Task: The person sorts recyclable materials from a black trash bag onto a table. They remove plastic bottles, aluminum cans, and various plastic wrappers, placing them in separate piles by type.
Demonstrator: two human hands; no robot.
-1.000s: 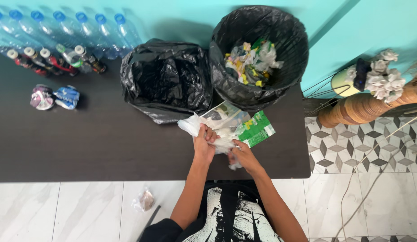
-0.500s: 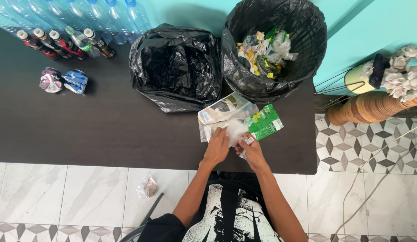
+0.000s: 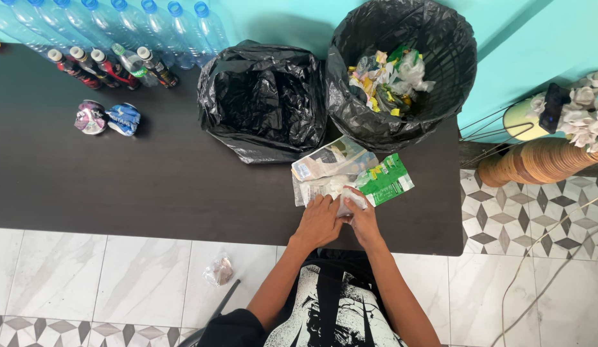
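The person stands at the near edge of the dark table (image 3: 151, 186), toward its right end. Both hands meet over a small pile of flattened packaging there. The left hand (image 3: 318, 222) lies palm-down with its fingers curled onto a pale, crumpled wrapper (image 3: 321, 188); the hand covers the part of the wrapper it presses, so the exact grip cannot be made out. The right hand (image 3: 362, 218) pinches a small white scrap (image 3: 349, 200) between thumb and fingers; the scrap touches the wrapper's right end. A green packet (image 3: 387, 181) lies flat just beside the right hand, partly under the scrap. A grey-and-white packet (image 3: 334, 159) lies behind the wrapper, overlapping it.

At the far edge of the table, a bin (image 3: 401, 64) lined with a black bag holds mixed paper and plastic scraps; its right side overhangs the table's right end. A loose black bag (image 3: 260, 103) sits open just beside it on the left, its inside too dark to read.

Along the far left edge stand clear blue-capped bottles (image 3: 125, 22), cut off by the top of the view, with smaller dark bottles (image 3: 112, 67) lying in front. Two crushed cans (image 3: 107, 119) lie side by side near the left end.

On the tiled floor below the near edge lies a crumpled clear wrapper (image 3: 218, 270).
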